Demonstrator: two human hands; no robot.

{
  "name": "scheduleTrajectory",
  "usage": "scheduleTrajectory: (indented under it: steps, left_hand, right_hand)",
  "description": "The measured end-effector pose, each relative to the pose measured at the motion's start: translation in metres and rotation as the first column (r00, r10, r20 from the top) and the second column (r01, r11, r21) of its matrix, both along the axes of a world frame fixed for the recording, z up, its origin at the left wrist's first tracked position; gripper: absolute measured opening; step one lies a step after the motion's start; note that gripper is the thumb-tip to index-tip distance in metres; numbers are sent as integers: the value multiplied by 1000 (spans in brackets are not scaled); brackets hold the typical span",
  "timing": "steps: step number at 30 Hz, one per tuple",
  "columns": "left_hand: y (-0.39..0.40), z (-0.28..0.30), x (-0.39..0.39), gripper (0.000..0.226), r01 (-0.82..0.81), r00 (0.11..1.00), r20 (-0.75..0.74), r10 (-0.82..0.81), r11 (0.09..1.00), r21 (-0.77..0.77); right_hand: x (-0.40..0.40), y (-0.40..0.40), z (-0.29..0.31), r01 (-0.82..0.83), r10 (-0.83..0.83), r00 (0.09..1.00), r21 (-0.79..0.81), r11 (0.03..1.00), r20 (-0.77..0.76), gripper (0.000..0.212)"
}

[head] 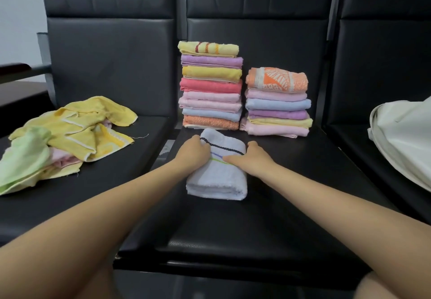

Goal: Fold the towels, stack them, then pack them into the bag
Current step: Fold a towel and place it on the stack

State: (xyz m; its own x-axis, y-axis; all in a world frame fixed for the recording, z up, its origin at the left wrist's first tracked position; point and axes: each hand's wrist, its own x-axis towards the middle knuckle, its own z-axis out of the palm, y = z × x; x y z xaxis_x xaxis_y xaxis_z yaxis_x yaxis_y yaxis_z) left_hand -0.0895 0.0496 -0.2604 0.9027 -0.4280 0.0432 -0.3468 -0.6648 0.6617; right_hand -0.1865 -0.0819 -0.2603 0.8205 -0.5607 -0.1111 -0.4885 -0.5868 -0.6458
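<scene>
On the middle black padded seat point(268, 217), a folded white terry towel with a dark cord trim point(217, 179) lies just before two stacks of folded pastel towels, taller point(211, 86) and shorter point(277, 102). Left hand point(193, 151) and right hand point(249, 158) rest on its far end, fingers curled over the fold, probably to press it flat or lift it for stacking. Unfolded yellow and green towels point(70, 135) wait on the left seat; a white cloth bag point(405, 140) sits on the right seat, handy for packing.

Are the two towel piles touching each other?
Apart. The head view shows a strip of dark seat back between the taller pile and the shorter pile most of the way down.
</scene>
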Motion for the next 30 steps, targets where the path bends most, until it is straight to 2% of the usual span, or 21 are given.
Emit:
scheduleTrajectory:
  steps: [3,5,8,10,12,15,17,20,22,24,26,28,30]
  left_hand:
    - [10,-10,0,29,-24,969,246,-22,983,181]
    - [15,-16,2,39,-63,967,255,-5,964,258]
    - [17,-18,1,42,-73,977,211,18,963,258]
    - [18,-17,-3,39,-65,978,206,18,973,222]
    - [19,-17,-2,35,-46,981,192,9,980,193]
    - [21,-13,-7,47,17,983,176,-46,987,159]
    - [17,-7,-16,53,77,992,95,-84,994,78]
    - [10,7,-32,57,82,983,-150,-110,979,-186]
    - [7,18,-41,65,42,888,-400,-225,907,-418]
    - [7,27,-50,61,0,718,-540,-438,777,-629]
    - [6,38,-58,51,-79,586,-597,-548,694,-715]
    - [1,50,-64,44,-126,564,-589,-579,645,-754]
    - [-4,56,-62,37,-139,612,-535,-582,587,-798]
  right_hand:
    - [2,3,-3,-56,46,997,-164,985,-61,83]
    - [2,5,-1,-50,35,996,-194,980,-83,80]
    - [3,9,3,-70,52,992,-161,984,-112,70]
    - [4,9,1,-36,31,996,-46,998,-89,64]
    - [4,10,-1,-13,7,1000,196,981,31,53]
    - [-4,15,10,-99,-70,964,591,801,256,30]
    - [-10,16,22,-176,-125,936,747,642,329,31]
    - [-21,11,38,-261,-131,916,813,521,378,34]
    - [-31,6,49,-279,-133,916,841,464,378,29]
    - [-41,0,59,-281,-138,917,851,445,375,30]
    - [-50,-5,69,-254,-141,924,848,465,354,25]
    - [-55,-10,75,-230,-165,921,833,503,354,19]
    - [-56,-16,74,-227,-219,891,808,544,398,17]
